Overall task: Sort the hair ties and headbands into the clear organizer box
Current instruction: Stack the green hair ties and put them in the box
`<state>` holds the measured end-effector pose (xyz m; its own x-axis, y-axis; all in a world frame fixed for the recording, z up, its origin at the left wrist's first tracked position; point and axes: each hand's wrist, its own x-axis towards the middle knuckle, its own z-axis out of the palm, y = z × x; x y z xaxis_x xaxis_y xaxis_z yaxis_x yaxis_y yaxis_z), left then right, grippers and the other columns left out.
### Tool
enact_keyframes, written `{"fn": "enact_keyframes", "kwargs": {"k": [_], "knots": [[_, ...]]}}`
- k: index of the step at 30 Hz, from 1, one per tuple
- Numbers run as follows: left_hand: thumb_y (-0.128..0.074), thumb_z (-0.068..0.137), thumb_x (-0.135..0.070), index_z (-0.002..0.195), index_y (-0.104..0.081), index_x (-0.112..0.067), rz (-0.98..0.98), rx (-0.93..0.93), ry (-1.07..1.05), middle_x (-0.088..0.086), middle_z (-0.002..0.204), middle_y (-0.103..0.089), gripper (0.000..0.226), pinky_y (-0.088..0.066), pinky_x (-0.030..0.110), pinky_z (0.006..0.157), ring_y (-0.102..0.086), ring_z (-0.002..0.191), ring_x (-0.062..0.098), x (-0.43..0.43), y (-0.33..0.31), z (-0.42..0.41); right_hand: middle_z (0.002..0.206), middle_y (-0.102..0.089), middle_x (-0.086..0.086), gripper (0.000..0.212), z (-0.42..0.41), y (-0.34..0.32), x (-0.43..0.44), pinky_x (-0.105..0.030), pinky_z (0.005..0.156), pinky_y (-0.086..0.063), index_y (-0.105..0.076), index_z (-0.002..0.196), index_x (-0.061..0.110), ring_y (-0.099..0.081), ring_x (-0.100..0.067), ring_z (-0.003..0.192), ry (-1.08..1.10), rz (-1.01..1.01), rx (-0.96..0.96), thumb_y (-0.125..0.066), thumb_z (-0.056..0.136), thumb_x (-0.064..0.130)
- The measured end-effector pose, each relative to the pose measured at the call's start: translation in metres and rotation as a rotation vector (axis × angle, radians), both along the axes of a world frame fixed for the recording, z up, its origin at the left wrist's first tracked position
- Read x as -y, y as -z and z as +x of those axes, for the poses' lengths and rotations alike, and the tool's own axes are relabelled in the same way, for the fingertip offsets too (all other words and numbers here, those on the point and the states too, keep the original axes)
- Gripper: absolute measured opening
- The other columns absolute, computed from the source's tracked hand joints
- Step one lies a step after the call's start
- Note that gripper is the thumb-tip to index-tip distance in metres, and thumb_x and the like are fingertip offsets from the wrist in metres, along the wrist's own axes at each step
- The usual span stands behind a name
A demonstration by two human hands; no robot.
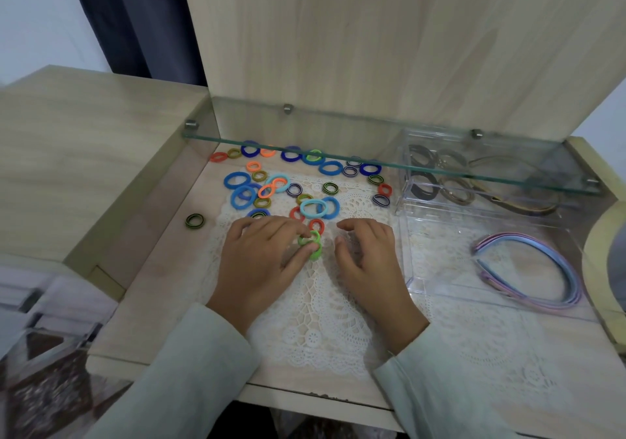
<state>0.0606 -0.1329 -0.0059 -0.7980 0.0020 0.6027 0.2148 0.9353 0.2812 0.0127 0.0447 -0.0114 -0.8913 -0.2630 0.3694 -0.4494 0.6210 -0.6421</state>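
Some green ties (315, 255) in left hand (262, 257) mid-mat (315, 320)

The left hand (261, 259) pinches a green tie (310, 243) between thumb and fingers over a lace doily (321, 320) on the table (152, 286). The right hand (369, 262) hovers just beside it, fingers loosely curled, holding nothing. Coloured ties (271, 184) lie scattered beyond the hands, some under a glass shelf (372, 143). To the right stands the clear box (406, 235), with pastel headbands (528, 269) in its near compartment and dark ties (423, 188) farther back.
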Motion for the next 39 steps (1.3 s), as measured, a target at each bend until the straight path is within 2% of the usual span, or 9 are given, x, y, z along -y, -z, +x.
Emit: {"fn": "enact_keyframes", "kwargs": {"k": [2, 5, 14, 21, 28, 34, 39], "knots": [[-0.058, 0.089, -0.053, 0.097, -0.066, -0.031, 0.002, -0.005, -0.002, -0.018, 0.096, -0.069, 0.025, -0.030, 0.026, 0.092, -0.061, 0.095, 0.004, -0.0018, 0.0000, 0.0007, 0.109, -0.058, 0.008, 0.028, 0.0002, -0.0004, -0.0001, -0.004, 0.092, -0.021, -0.062, 0.111, 0.018, -0.038, -0.008, 0.109, 0.000, -0.011, -0.001, -0.051, 0.088, 0.029], [-0.060, 0.086, -0.055, 0.099, -0.066, -0.028, 0.021, -0.012, 0.010, -0.019, 0.093, -0.068, 0.030, -0.033, 0.029, 0.092, -0.061, 0.092, 0.003, -0.0024, 0.0001, 0.0008, 0.109, -0.058, 0.008, 0.028, 0.0004, -0.0007, 0.0002, -0.009, 0.091, -0.024, -0.061, 0.112, 0.018, -0.039, -0.008, 0.109, -0.004, -0.008, 0.002, -0.050, 0.089, 0.029], [-0.061, 0.086, -0.052, 0.105, -0.064, -0.030, 0.018, 0.049, 0.034, -0.020, 0.097, -0.069, 0.029, -0.033, 0.030, 0.093, -0.062, 0.097, 0.002, -0.0036, 0.0001, 0.0001, 0.110, -0.057, 0.008, 0.025, 0.0004, -0.0002, -0.0003, -0.016, 0.092, -0.028, -0.060, 0.113, 0.018, -0.038, -0.008, 0.110, -0.007, -0.012, 0.007, -0.053, 0.091, 0.025], [-0.058, 0.086, -0.050, 0.109, -0.063, -0.030, 0.041, 0.080, 0.026, -0.021, 0.097, -0.069, 0.032, -0.031, 0.029, 0.093, -0.062, 0.097, 0.003, -0.0051, -0.0021, 0.0014, 0.109, -0.058, 0.008, 0.028, 0.0015, -0.0009, 0.0006, -0.015, 0.091, -0.027, -0.061, 0.112, 0.017, -0.038, -0.007, 0.108, -0.004, -0.014, -0.008, -0.050, 0.089, 0.029], [-0.058, 0.085, -0.051, 0.110, -0.063, -0.031, 0.035, 0.091, 0.027, -0.022, 0.096, -0.068, 0.032, -0.028, 0.028, 0.093, -0.061, 0.097, 0.002, -0.0054, -0.0033, 0.0022, 0.109, -0.058, 0.008, 0.027, 0.0017, -0.0009, 0.0002, -0.005, 0.092, -0.023, -0.061, 0.112, 0.017, -0.038, -0.006, 0.108, -0.005, -0.010, -0.011, -0.050, 0.089, 0.029], [-0.059, 0.086, -0.050, 0.110, -0.064, -0.030, 0.022, 0.108, 0.021, -0.021, 0.097, -0.069, 0.032, -0.029, 0.029, 0.094, -0.062, 0.098, 0.003, -0.0059, -0.0038, 0.0017, 0.110, -0.058, 0.008, 0.028, 0.0020, -0.0013, -0.0007, -0.013, 0.092, -0.027, -0.061, 0.112, 0.018, -0.039, -0.008, 0.110, -0.009, -0.002, 0.004, -0.049, 0.090, 0.029], [-0.055, 0.086, -0.053, 0.112, -0.062, -0.032, 0.039, 0.151, 0.028, -0.022, 0.102, -0.068, 0.035, -0.028, 0.028, 0.096, -0.061, 0.102, 0.001, -0.0047, -0.0034, 0.0008, 0.109, -0.059, 0.006, 0.028, 0.0012, -0.0014, -0.0001, -0.003, 0.091, -0.021, -0.061, 0.111, 0.016, -0.040, -0.011, 0.109, -0.001, 0.007, 0.007, -0.050, 0.089, 0.028]]}}
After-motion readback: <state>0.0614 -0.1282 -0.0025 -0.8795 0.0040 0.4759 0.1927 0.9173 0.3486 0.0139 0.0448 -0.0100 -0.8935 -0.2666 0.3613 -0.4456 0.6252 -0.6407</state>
